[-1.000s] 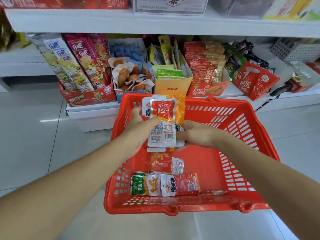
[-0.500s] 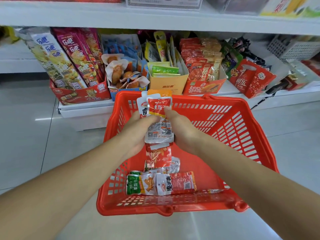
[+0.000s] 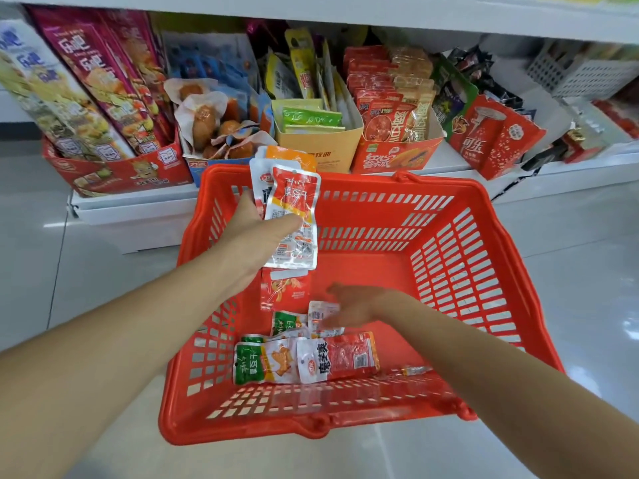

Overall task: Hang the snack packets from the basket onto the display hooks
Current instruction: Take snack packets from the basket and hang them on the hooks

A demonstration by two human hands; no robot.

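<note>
A red plastic basket (image 3: 460, 271) sits on the floor in front of me. My left hand (image 3: 256, 233) holds a fanned stack of red, white and orange snack packets (image 3: 294, 209) upright over the basket's far left. My right hand (image 3: 352, 305) is low inside the basket with fingers spread, blurred, touching a small white packet (image 3: 320, 314). On the basket floor lie a red packet (image 3: 285, 292), a green packet (image 3: 283, 323), a green-and-orange packet (image 3: 262, 364) and a red-and-white packet (image 3: 339, 357). No display hooks are in view.
Behind the basket a low white shelf (image 3: 138, 209) carries open cartons of snacks: long chip bags (image 3: 86, 88), wrapped eggs (image 3: 207, 115), a yellow carton (image 3: 318, 140), red packets (image 3: 390, 98). A white shelf board (image 3: 380, 15) runs overhead. Grey tiled floor lies on both sides.
My right hand let go of the held stack and dropped down into the basket onto the loose packets. The left hand keeps the stack alone. The view moved closer.
</note>
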